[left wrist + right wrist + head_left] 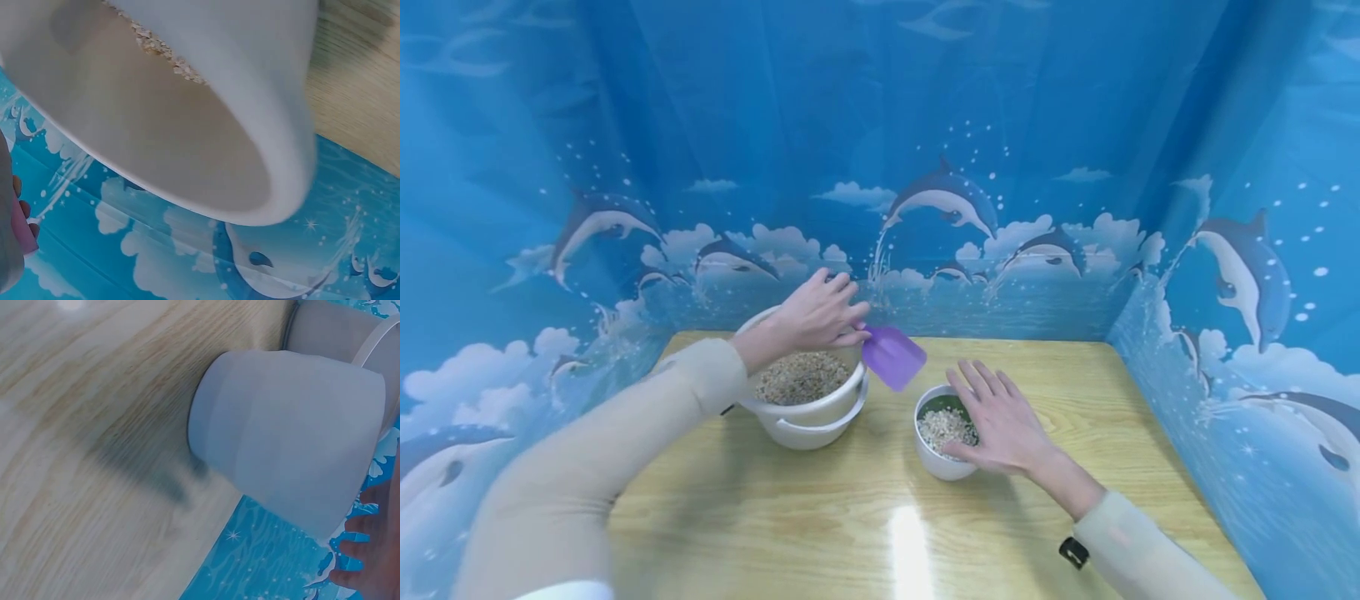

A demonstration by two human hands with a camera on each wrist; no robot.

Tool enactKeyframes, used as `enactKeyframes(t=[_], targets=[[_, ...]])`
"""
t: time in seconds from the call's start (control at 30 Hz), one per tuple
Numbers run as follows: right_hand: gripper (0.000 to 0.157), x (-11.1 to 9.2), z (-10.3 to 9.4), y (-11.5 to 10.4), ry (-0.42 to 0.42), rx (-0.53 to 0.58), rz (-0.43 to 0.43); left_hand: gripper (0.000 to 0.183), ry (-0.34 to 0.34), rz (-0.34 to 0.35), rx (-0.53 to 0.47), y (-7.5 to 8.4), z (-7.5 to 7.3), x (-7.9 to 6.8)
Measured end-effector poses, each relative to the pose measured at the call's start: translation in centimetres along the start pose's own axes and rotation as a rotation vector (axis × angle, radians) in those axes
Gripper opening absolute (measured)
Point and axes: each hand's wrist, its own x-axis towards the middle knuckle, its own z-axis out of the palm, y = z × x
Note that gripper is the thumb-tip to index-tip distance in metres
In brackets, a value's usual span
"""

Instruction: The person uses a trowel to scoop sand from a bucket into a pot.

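My left hand (823,312) grips the handle of a small purple shovel (895,358) above the bucket's right side. The blade points to the right and bears no visible gravel. Below that hand stands a white bucket (805,433) holding brownish gravel (801,379). In the left wrist view, curled fingers wrap a pinkish handle (24,231) at the left edge. To the right stands a small white pot (945,468) with pale gravel (943,427) and a green inner wall. My right hand (1000,425), fingers extended, is over the pot's right rim; whether it touches is unclear.
Both containers stand on a light wooden table (820,517). A blue dolphin-print curtain (1000,275) encloses the back and sides. The bucket's white carrying handle (823,427) hangs down at its front.
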Motion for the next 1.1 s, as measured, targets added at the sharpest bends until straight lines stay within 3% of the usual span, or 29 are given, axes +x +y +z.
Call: enactKeyframes(t=[0.7, 1.1], targets=[[0.114, 4.3, -1.0, -2.7, -0.008, -0.020, -0.049, 0.044, 0.010, -0.050, 0.007, -4.0, -1.0, -3.7], [0.112, 6.9, -1.4, -4.3, -0.020, -0.011, -0.045, 0.044, 0.005, -0.020, 0.021, -5.8, -0.7, -5.3]])
